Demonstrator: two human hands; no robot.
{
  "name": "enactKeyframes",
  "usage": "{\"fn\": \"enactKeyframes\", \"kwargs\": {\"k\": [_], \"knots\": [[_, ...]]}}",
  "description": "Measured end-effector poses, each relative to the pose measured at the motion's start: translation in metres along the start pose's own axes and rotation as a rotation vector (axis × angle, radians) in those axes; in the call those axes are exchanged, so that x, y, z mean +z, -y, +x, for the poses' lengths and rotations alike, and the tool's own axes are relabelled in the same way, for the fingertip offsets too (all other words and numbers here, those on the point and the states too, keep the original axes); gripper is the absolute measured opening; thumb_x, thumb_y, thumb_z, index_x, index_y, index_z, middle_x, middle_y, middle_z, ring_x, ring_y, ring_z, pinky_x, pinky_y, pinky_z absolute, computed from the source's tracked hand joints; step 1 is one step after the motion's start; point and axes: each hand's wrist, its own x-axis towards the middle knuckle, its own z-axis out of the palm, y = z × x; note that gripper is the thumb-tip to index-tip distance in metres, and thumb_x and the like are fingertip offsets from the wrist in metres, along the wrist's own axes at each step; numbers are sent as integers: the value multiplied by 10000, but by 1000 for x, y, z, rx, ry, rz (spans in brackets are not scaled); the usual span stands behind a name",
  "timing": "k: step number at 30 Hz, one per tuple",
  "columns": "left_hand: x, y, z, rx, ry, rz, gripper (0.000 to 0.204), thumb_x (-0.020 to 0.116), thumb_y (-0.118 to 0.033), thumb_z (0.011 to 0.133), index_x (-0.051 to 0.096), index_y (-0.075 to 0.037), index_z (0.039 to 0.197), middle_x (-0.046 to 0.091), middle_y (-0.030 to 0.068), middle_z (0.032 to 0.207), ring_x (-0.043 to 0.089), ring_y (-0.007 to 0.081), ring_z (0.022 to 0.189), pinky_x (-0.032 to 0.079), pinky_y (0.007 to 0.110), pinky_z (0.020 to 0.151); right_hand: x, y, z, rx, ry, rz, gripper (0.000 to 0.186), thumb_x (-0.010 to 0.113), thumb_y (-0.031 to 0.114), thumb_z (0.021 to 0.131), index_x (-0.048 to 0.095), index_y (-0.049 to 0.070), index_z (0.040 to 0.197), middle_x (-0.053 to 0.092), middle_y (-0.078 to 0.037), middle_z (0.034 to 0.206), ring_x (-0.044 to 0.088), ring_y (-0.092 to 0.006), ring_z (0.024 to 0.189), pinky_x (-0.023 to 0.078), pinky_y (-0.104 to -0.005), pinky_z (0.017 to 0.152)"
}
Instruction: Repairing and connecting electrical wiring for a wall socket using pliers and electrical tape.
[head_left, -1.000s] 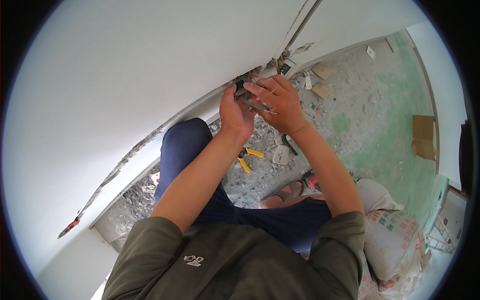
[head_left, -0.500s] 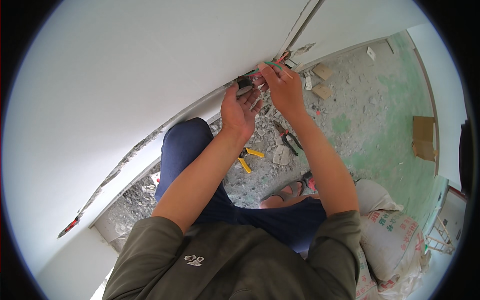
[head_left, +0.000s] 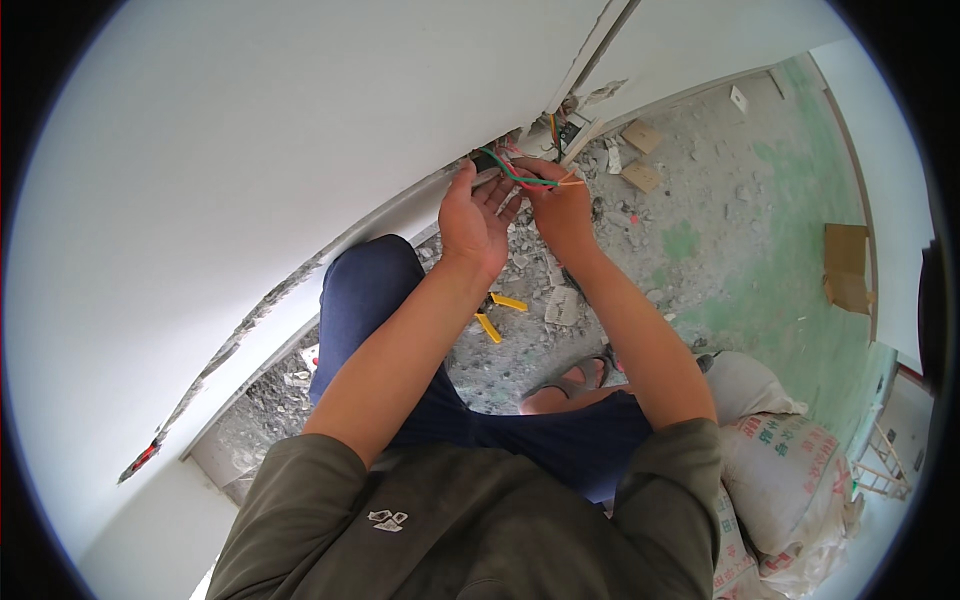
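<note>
Head view: wires [head_left: 520, 176] between left hand [head_left: 475, 220], right hand [head_left: 560, 205], seemingly pinched.

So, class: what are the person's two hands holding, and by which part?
Both hands, left and right, hold the coloured wires coming from the wall opening: the left near the wall, the right pinching their free ends.

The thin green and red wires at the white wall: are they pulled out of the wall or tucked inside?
Pulled out. The thin green and red wires loop out from the wall opening between the left hand and right hand.
</note>
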Motion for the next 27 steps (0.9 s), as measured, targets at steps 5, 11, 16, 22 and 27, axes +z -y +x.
{"fn": "enactKeyframes", "kwargs": {"k": [5, 11, 16, 22, 27], "knots": [[2, 0, -2, 10, 6, 34, 437, 525, -378, 917, 437, -88, 1233, 510, 145, 1214, 487, 251, 1116, 371, 435, 989, 23, 10, 3, 284, -149, 586, 205, 639, 146, 879, 695, -27, 972, 675, -44, 799, 575, -88, 710, 466, -236, 609], [1, 1, -1, 16, -24, 53, 448, 518, -388, 917, 424, -105, 1250, 517, 152, 1206, 498, 256, 1099, 382, 437, 967, 35, 15, 13, 447, -236, 807, 261, 642, 223, 887, 695, -9, 994, 616, -1, 734, 513, -66, 642, 387, -217, 537], [2, 3, -1, 22, -20, 64, 445, 516, -393, 918, 427, -109, 1248, 518, 147, 1198, 505, 249, 1074, 382, 438, 965, 37, 10, 21, 477, -265, 855, 243, 619, 176, 882, 683, -23, 1005, 631, -10, 755, 523, -74, 651, 393, -217, 550], [5, 3, -2, 29, -66, 37, 325, 519, -369, 941, 529, -116, 1145, 556, 84, 1046, 529, 190, 946, 422, 374, 838, 28, 20, 29, 586, -167, 867, 242, 564, 102, 892, 649, -20, 1082, 652, -52, 894, 537, -110, 714, 418, -234, 604], [4, 1, -1, -6, -46, 75, 406, 552, -377, 922, 457, -122, 1222, 542, 98, 1143, 501, 214, 1067, 371, 419, 951, 26, 22, 33, 618, -160, 916, 234, 580, 104, 885, 652, -19, 1071, 653, -65, 911, 564, -123, 725, 432, -247, 604]]}}
